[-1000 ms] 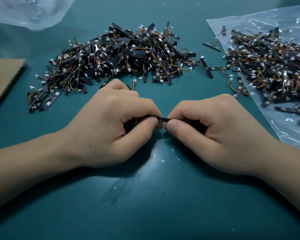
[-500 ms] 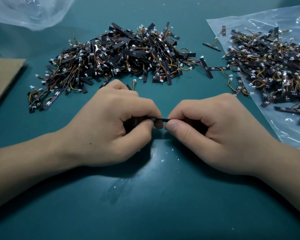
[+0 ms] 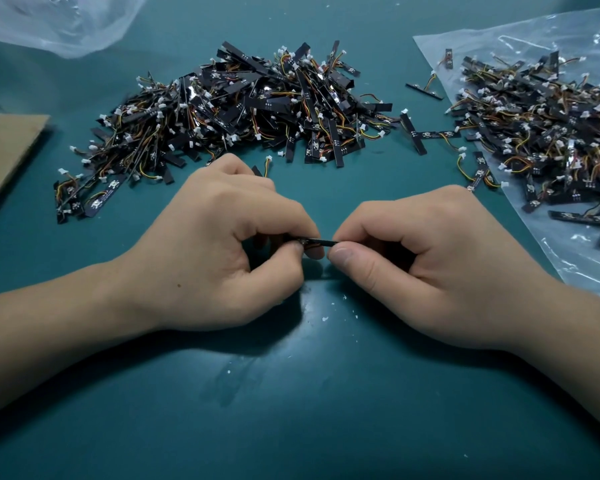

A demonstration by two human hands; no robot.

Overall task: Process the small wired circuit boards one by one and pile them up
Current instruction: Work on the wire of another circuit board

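1. Our left hand [image 3: 219,251] and our right hand [image 3: 430,258] each keep a closed grip on one small board [image 3: 321,241]. Thumbs and fingers pinch its two ends. The board sits between the hands, just above the desk [image 3: 291,410].
2. Almost nothing has moved since a second ago. Both hands stay in the same spot and the board is still pinched. We think this board is still being worked on and is not ready to go on a pile.
3. Tiny white bits [image 3: 324,319] lie on the desk just below the hands.
4. Behind the hands is the big pile [image 3: 257,109] of boards. Its near edge is close to our left knuckles.
5. On the right, more boards [image 3: 534,133] lie on a plastic sheet [image 3: 586,271]. Its edge runs near our right wrist and could catch on it.
6. We cannot tell which heap holds the finished boards.
7. The cardboard [image 3: 7,147] is well apart on the left. The most open room is the desk on our side of the hands, and there is a gap between the two heaps.
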